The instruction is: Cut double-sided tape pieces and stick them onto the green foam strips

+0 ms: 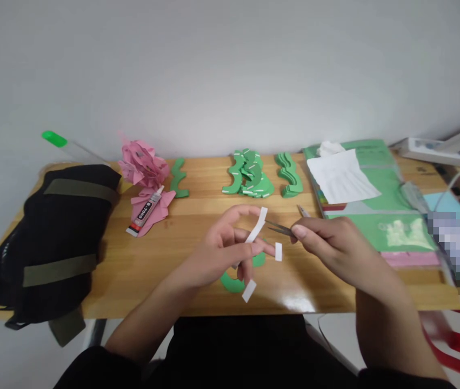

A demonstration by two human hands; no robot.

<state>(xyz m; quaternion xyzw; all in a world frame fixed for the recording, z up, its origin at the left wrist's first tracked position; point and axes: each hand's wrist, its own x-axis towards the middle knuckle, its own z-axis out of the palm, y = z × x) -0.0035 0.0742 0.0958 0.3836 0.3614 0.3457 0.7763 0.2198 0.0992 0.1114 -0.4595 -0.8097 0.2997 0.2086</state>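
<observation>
My left hand (225, 246) pinches a narrow white strip (256, 226) between thumb and fingers. Short white pieces stick to its fingertips: one piece (279, 252) points right, another piece (248, 290) hangs lower. My right hand (331, 243) grips slim dark tweezers (280, 229), their two points slightly apart and close to the strip. A pointed metal tip (303, 211) shows just beyond my right fingers; the rest of it is hidden. Beneath my left hand lies a curved green piece (232, 283), partly covered by the fingers.
Wavy green pieces stand in stacks (290, 175) and a pile (250, 178) at the back, beside a single piece (179, 178). Leftward are pink paper shapes (142, 165), a glue tube (145, 210) and a black bag (59, 232). White paper (343, 175) lies on a green packet (371, 151).
</observation>
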